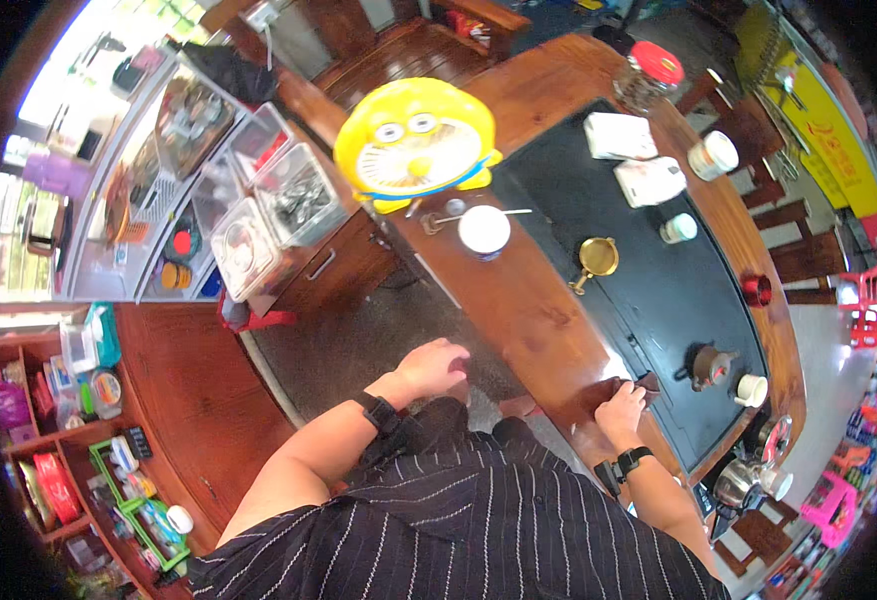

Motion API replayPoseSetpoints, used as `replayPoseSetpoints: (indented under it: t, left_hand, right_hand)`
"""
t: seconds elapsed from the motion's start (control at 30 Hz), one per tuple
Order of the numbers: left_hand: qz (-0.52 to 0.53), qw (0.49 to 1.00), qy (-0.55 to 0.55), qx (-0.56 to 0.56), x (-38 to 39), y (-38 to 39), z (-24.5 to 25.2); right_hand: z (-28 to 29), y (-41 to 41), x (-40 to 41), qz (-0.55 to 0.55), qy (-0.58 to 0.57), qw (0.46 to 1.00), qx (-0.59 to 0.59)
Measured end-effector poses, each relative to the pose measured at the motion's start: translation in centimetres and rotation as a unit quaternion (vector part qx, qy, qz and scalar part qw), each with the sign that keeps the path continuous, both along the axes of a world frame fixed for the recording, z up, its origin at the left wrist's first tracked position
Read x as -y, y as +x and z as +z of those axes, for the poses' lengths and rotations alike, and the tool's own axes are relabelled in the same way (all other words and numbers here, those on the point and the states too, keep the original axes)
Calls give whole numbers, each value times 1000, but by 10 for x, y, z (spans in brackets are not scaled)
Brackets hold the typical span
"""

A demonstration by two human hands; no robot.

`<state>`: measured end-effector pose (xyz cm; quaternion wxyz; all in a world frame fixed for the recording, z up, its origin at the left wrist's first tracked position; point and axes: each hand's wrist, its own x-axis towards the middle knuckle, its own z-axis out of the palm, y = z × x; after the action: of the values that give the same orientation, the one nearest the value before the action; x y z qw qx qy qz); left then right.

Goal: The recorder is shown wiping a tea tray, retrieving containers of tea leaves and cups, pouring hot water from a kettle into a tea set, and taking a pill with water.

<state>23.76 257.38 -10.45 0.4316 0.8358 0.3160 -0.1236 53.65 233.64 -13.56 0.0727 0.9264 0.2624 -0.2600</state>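
Observation:
My right hand (622,411) grips a dark brown cloth (647,386) at the near edge of the wooden tea table (551,322). Part of the cloth lies over the rim of the black tea tray (633,300) set into the tabletop. My left hand (432,369) hangs over the floor, left of the table, with nothing in it; its fingers are loosely curled and partly apart. On the tray, ahead of the cloth, stand a brown teapot (711,367) and a pale cup (751,391). Farther up sits a brass strainer (598,257) with a handle.
A yellow cartoon-shaped fan (416,142) and a white lidded pot (484,229) stand on the table's left side. Tissue packs (620,136), a red-lidded jar (648,75) and a red cup (756,289) occupy the far side. A steel kettle (738,481) is at right. Plastic bins (296,195) sit on a left cabinet.

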Motion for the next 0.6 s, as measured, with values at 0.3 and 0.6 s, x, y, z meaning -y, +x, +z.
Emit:
replayPoseSetpoints:
  t: [0.3,0.6]
  left_hand:
    - [170,984,-35,-35,-14,-98,-13]
    - [266,964,-33,1,-9,-133,-18]
  right_hand:
    - [10,-90,-92,285,60,954,-72]
    - [6,-165,-251,515,264,785,-219]
